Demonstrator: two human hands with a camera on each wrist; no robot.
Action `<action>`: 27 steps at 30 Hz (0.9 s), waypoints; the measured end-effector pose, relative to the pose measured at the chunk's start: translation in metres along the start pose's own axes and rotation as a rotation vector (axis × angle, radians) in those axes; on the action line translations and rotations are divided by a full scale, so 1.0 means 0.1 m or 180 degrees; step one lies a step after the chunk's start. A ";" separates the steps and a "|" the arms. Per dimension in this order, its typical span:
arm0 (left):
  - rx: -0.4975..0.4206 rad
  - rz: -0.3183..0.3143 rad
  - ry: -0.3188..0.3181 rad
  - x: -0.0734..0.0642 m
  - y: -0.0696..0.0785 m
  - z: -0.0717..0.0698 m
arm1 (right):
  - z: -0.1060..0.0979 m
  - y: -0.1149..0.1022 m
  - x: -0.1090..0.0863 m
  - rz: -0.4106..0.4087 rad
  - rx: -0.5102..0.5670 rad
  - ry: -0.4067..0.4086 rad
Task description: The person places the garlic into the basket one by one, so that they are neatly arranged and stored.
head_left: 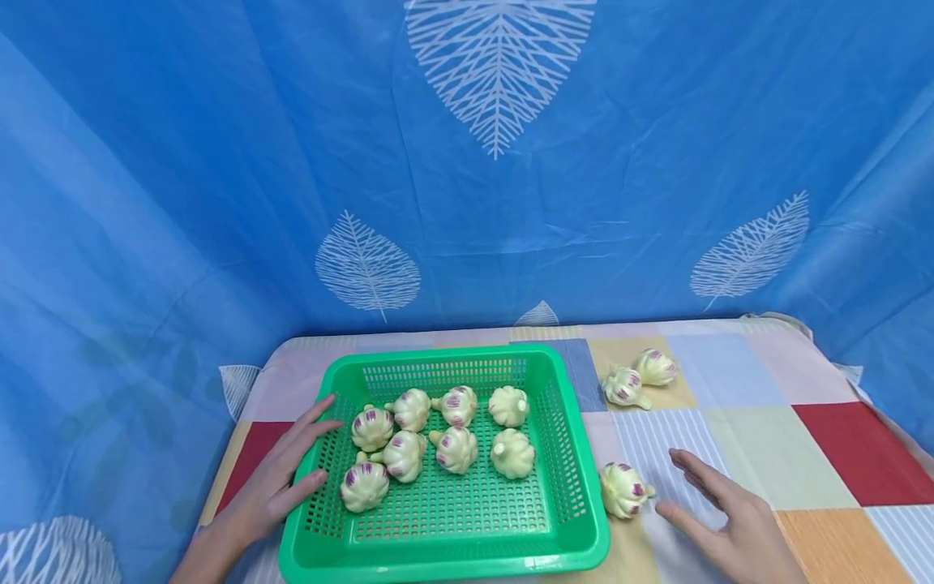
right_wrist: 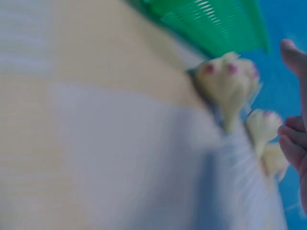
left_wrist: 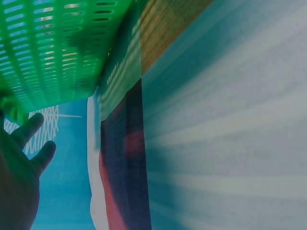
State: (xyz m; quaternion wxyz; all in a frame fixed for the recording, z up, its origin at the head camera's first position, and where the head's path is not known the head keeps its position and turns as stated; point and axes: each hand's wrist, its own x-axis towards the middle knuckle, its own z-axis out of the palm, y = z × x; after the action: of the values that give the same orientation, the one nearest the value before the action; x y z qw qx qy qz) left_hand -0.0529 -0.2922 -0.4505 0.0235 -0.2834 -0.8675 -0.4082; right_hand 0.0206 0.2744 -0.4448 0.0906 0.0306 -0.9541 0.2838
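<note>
My left hand [head_left: 280, 474] rests at the left rim of a green plastic basket [head_left: 593, 519], its fingers stretched over the edge. In the left wrist view, the fingers [left_wrist: 29, 132] show beside the basket's perforated wall [left_wrist: 53, 57]. Several garlic bulbs [head_left: 457, 450] with purple streaks sit inside the basket. A single garlic bulb [head_left: 623, 490] lies on the cloth just outside the basket's right wall. To its right, my right hand [head_left: 737, 527] is held with thumb and fingers apart and nothing between them. The right wrist view shows that bulb [right_wrist: 228, 84] blurred, near the hand [right_wrist: 297, 129].
Two more garlic bulbs, one [head_left: 624, 387] in front of the other [head_left: 656, 367], lie at the back, right of the basket. A patchwork cloth [head_left: 766, 450] covers the table. A blue curtain [head_left: 606, 203] with white leaf prints hangs behind and along the sides.
</note>
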 end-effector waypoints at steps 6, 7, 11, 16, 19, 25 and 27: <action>0.0008 -0.0075 -0.0005 0.00 0.02 -0.02 | 0.21 0.31 -0.33 0.0083 0.0332 -0.0191; 0.0008 -0.0078 -0.0007 0.00 0.02 -0.02 | 0.25 0.34 -0.37 0.0060 0.0508 -0.0227; 0.0032 -0.0069 -0.0022 0.00 0.01 -0.01 | 0.36 0.39 -0.46 -0.0058 0.1217 -0.0134; 0.0042 -0.0056 -0.0013 0.00 0.01 0.00 | 0.38 0.35 -0.49 0.0125 0.1296 -0.0040; 0.0044 -0.0045 -0.0004 0.00 0.01 0.00 | 0.38 0.31 -0.51 0.0244 0.1296 -0.0049; 0.0053 -0.0043 -0.0001 0.00 0.00 0.01 | 0.41 0.18 -0.59 0.0501 0.1298 0.0125; 0.0042 -0.0053 0.0005 0.01 0.00 0.00 | 0.42 0.14 -0.60 0.0565 0.1273 0.0177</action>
State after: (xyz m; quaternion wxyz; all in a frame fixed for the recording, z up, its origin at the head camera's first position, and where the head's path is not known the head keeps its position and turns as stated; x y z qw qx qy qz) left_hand -0.0531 -0.2915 -0.4502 0.0226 -0.2756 -0.8725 -0.4028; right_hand 0.0711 0.2635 -0.4982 0.0836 -0.0440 -0.8749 0.4750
